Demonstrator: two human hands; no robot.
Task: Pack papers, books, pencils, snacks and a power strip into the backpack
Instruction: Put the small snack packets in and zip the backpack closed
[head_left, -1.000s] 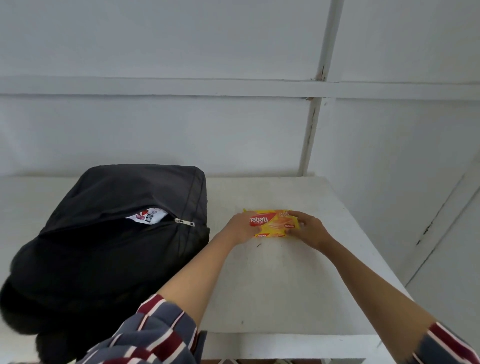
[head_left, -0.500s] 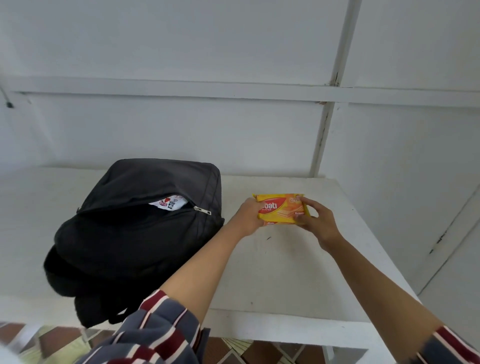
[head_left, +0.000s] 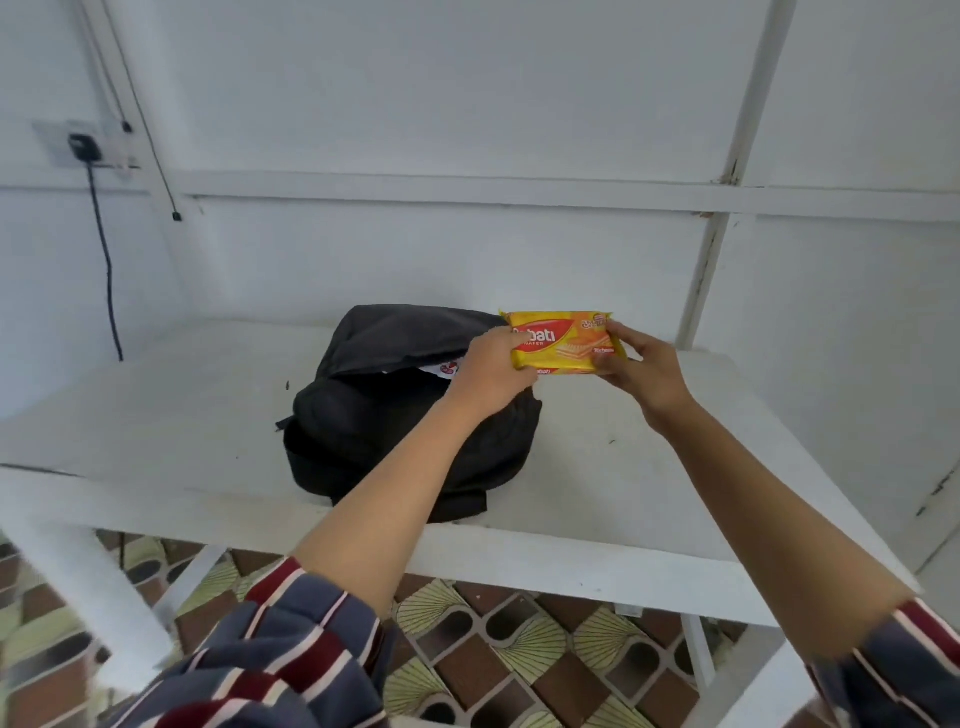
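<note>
We see a white panelled wall (head_left: 467, 104) far behind everything. A white surface (head_left: 156, 426) runs across the middle, with patterned brown and yellow floor tiles (head_left: 493, 649) under its near edge.

A black backpack (head_left: 374, 426) lies on the surface, roughly centre, its near end at the surface's near edge. Its top zip is open in a dark slit. Something white with red print (head_left: 447, 370) pokes out of that slit; we cannot tell what it is.

Two bare forearms reach in from the near side, with striped sleeves at the left (head_left: 270, 660) and right (head_left: 909, 665) bottom corners. The left forearm crosses over the backpack.

The left hand (head_left: 493, 376) grips the left end of a yellow wafer pack (head_left: 563, 340), fingers curled round it and the back of the hand toward us. The right hand (head_left: 649, 369) pinches the right end, thumb on the front face and fingers behind.

The wafer pack is held flat-on to us, long side level, off the surface. In the frame it sits at the backpack's far right corner, just right of the open slit. It is not in the bag. Red logo on the left, wafer picture on the right.

Far left on the wall there is a socket with a black plug (head_left: 83, 145). A black cable (head_left: 106, 260) hangs from it to the surface's far edge.
</note>
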